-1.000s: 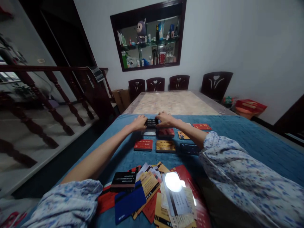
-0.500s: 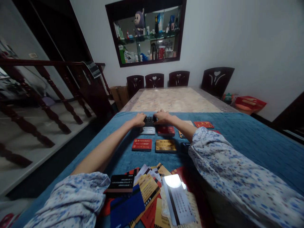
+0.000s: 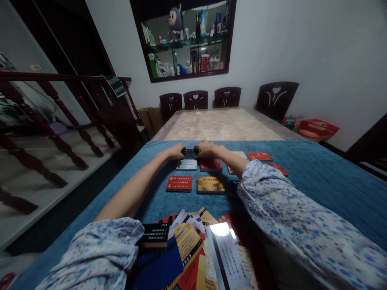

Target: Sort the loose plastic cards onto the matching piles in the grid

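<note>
Blue cloth (image 3: 320, 173) bears a red card (image 3: 179, 184) reading "DCEP"; left-hand grip (image 3: 175, 152) and right-hand grip (image 3: 205, 149) clasp a black card (image 3: 190, 152).

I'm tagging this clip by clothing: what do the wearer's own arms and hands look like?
The left sleeve and right sleeve are loose, wrinkled white fabric patterned with small blue flecks, bunched up the arms. Beyond them the forearms are bare, and the left hand and right hand wear no gloves. No watch shows; rings are too small to tell.
</note>
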Available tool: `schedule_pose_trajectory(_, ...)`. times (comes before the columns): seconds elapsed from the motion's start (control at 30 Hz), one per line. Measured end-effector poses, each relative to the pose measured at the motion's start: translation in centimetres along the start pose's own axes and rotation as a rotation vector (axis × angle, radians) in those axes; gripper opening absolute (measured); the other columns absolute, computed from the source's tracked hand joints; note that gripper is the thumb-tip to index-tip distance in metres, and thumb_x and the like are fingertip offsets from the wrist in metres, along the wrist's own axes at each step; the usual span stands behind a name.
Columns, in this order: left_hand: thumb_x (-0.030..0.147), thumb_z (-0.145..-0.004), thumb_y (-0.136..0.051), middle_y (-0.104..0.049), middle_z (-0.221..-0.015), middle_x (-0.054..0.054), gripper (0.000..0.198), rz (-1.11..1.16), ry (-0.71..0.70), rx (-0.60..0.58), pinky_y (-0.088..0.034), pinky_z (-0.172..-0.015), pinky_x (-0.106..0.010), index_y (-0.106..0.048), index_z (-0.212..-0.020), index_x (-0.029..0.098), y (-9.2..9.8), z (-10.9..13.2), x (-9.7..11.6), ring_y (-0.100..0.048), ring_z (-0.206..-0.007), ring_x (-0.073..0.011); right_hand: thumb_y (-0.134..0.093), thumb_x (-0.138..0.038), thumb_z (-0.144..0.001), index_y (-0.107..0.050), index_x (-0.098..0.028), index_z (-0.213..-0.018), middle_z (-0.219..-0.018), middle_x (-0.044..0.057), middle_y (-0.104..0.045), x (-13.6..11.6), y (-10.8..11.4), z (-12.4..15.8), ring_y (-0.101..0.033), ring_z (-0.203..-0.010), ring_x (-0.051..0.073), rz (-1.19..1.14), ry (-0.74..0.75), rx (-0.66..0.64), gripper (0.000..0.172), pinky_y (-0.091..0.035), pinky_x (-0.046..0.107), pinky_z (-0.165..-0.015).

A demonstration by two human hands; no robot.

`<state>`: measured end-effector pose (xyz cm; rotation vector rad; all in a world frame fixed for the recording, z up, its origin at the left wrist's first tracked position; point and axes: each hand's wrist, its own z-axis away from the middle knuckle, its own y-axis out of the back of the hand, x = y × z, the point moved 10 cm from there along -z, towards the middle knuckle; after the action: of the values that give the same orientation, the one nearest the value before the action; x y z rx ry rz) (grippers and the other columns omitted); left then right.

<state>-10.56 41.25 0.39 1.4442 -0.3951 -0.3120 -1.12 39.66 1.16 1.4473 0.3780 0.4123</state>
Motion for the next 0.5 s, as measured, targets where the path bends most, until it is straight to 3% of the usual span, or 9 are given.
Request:
schedule_pose_trajectory(0.3, 0.013, -0.064, -0.058, -0.071, -0.096, -0.005, 0.038, 0.034, 0.005, -0.007, -0.052, -0.079, -0.026, -0.067, -0.101, 0.015, -0.16, -0.23, -0.35, -0.064, -0.09, -0.0217, -0.06, -0.044, -0.082, -0.059, -0.026, -0.131, -0.137, 0.013, -0.056, 0.25, -0.33, -0.5, -0.043, -0.128, 0.039, -0.011, 0.007, -0.002, 0.052, -0.045, 0.051, -0.094)
schedule_pose_trajectory(0.5, 0.012, -0.065, -0.059, -0.072, -0.105, -0.006, 0.042, 0.04, 0.022, -0.003, -0.053, -0.086, -0.028, -0.066, -0.106, 0.015, -0.23, -0.04, -0.62, -0.065, -0.097, -0.0238, -0.06, -0.043, -0.082, -0.056, -0.027, -0.135, -0.135, 0.012, -0.059, 0.12, -0.27, -0.2, -0.045, -0.126, 0.039, -0.003, 0.017, -0.017, 0.056, -0.045, 0.053, -0.094)
